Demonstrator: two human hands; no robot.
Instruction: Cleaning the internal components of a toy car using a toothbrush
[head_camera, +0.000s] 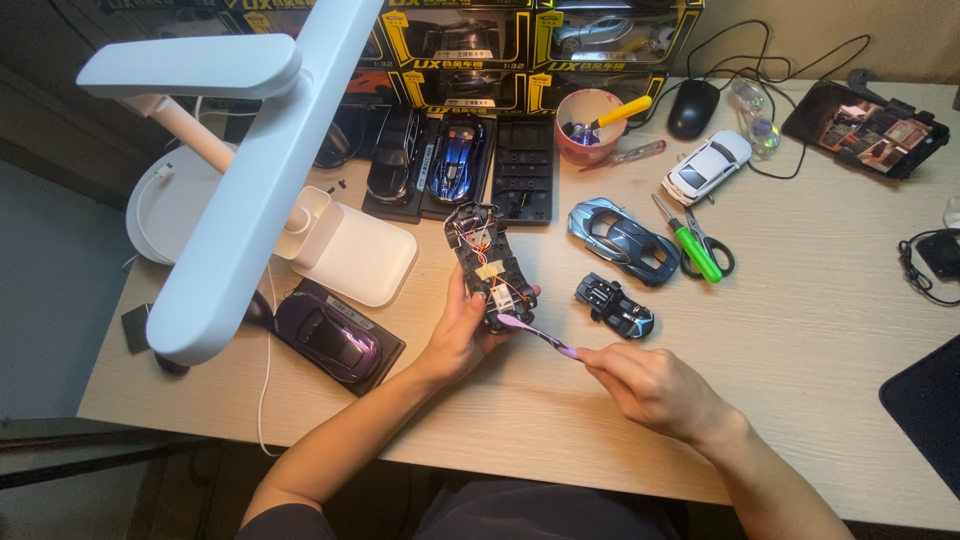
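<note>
The left hand (462, 335) grips a toy-car chassis (488, 263), its wires and small boards exposed, holding it just above the tabletop (820, 330). The right hand (650, 385) is closed around the handle of a slim purple tool (538, 334), whose tip touches the near end of the chassis; it looks like a screwdriver, though the view is too small to be sure. Just right of the chassis lie a grey-blue car shell (622, 240) and a smaller dark car part (614, 305). A purple car (330, 335) sits to the left on a black base, beneath a white lamp (250, 170).
</note>
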